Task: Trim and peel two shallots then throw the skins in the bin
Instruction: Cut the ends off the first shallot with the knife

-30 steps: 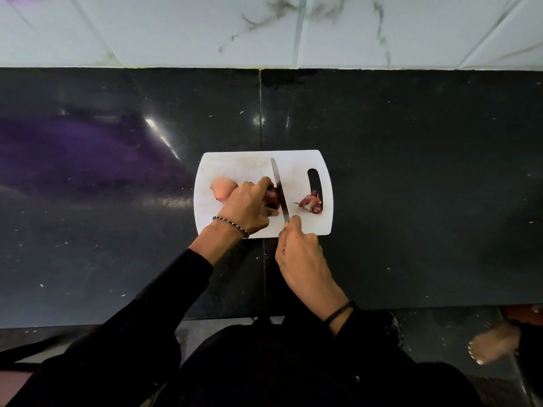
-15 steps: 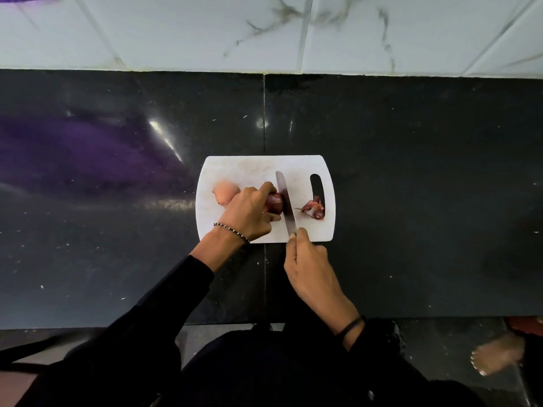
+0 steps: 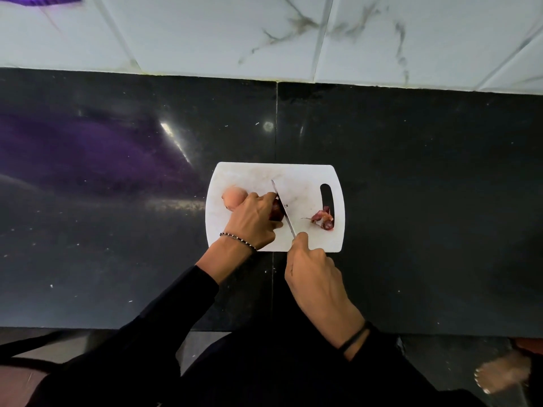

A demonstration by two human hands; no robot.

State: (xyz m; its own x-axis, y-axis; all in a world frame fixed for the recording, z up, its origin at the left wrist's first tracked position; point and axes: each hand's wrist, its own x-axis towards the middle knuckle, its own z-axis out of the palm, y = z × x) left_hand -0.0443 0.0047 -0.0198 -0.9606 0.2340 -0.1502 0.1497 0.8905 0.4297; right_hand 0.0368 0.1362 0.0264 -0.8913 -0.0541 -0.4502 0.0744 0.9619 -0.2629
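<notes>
the left hand (image 3: 254, 220) curls over a red shallot (image 3: 276, 213) and holds it down on the board (image 3: 305, 177), while the right hand (image 3: 314, 271), closer to the body, is wrapped round the handle of a knife (image 3: 282, 207) whose blade slants away from its forefinger and lies against the shallot's right end. a pale shallot (image 3: 233, 197) sits just past the left hand's knuckles, near the board's left edge, and the skins (image 3: 323, 217) lie right of the blade, apart from both hands, beside the slot (image 3: 326, 198) by the board's right edge. only the right hand's forefinger reaches over the board's near edge, and the dark counter (image 3: 426, 207) stretches wide to the outer side of each hand.
</notes>
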